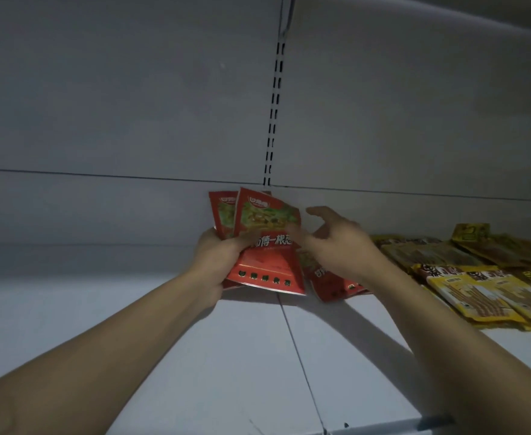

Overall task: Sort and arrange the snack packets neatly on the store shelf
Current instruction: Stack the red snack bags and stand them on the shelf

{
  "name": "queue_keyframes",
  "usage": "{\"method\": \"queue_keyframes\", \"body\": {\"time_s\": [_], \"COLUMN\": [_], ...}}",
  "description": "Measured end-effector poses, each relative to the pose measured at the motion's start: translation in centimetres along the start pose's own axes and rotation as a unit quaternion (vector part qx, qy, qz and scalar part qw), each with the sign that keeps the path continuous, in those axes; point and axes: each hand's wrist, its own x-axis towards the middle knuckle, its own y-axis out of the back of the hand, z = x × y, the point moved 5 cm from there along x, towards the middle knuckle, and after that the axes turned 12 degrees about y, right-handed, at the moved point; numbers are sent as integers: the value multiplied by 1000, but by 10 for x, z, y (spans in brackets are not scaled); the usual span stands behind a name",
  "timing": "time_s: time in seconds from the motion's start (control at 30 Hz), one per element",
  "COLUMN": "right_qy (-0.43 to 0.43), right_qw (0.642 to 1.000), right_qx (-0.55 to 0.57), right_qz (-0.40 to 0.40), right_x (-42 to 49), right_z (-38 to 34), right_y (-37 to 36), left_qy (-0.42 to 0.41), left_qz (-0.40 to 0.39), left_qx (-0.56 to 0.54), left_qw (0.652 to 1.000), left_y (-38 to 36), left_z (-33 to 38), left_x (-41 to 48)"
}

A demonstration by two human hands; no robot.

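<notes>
My left hand (pixel 217 259) grips a small stack of red snack packets (pixel 267 243), held upright near the back wall of the white shelf (pixel 195 356). A second packet of the stack peeks out behind the front one. My right hand (pixel 336 243) hovers just right of the stack with its fingers spread and loosely bent, its fingertips near the front packet's right edge. Whether they touch it I cannot tell. More red packets (pixel 333 287) lie flat on the shelf under my right wrist.
A heap of yellow snack packets (pixel 477 284) covers the shelf at the right. A slotted upright (pixel 273 114) runs up the back wall. A seam (pixel 301 356) splits the shelf board down the middle. The shelf's front edge (pixel 383 426) shows at the bottom.
</notes>
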Motion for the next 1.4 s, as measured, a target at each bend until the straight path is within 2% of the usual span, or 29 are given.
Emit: {"method": "queue_keyframes", "body": {"time_s": [0.07,0.1,0.17,0.23,0.3,0.4,0.53,0.6,0.67,0.73,0.83,0.97,1.0,1.03,1.07,1.1,1.13,1.17,1.2,1.23,1.3,1.4], "right_qy": [-4,-6,-27,-59,-81,-97,-90,-79,-69,-60,-58,-62,-65,-72,-81,-88,-90,-88,-87,-85,-79,-76], "right_qw": [994,991,985,972,966,957,971,986,997,996,990,992,992,992,990,989,987,985,984,983,978,969], "right_qx": [38,65,151,228,240,263,214,145,42,-44,-107,-105,-106,-103,-101,-104,-115,-132,-149,-165,-183,-174], "right_qz": [-104,-116,-81,-8,54,71,50,15,-19,-47,-68,-14,7,31,51,65,69,62,42,11,-66,-160], "right_x": [7,11,16,17,17,13,8,8,8,7,4,5,6,5,4,3,1,1,1,0,0,-4], "right_z": [-13,-14,-8,5,21,40,53,52,51,48,47,51,54,57,61,64,67,68,69,69,68,67], "right_y": [-18,-24,-26,-23,-17,-11,-5,-7,-9,-11,-14,-2,4,12,18,24,27,28,27,24,15,2], "left_qy": [-9,-5,5,-17,-46,-53,-81,-88,-82,-62,-8,101,118,113,79,16,-78,-167,-214,-223,-198,-184], "left_qz": [17,15,5,21,46,73,168,210,219,189,91,-64,-70,-43,13,91,144,153,119,59,-41,-83], "left_qx": [-16,-24,-47,-42,4,34,27,16,18,10,-4,60,92,155,269,413,522,576,603,618,647,695], "left_qw": [1000,1000,999,999,998,995,982,974,972,980,996,991,986,980,960,906,837,785,760,752,735,690], "left_y": [3,3,2,4,7,13,32,40,42,38,20,-8,-13,-13,-10,-7,-9,-15,-22,-27,-32,-32], "left_z": [3,3,4,7,8,9,23,30,32,28,14,-8,-12,-14,-13,-7,1,7,8,5,-8,-17], "left_x": [0,0,0,2,3,7,11,11,11,9,6,-4,-7,-7,-6,-4,-7,-13,-18,-21,-23,-23]}}
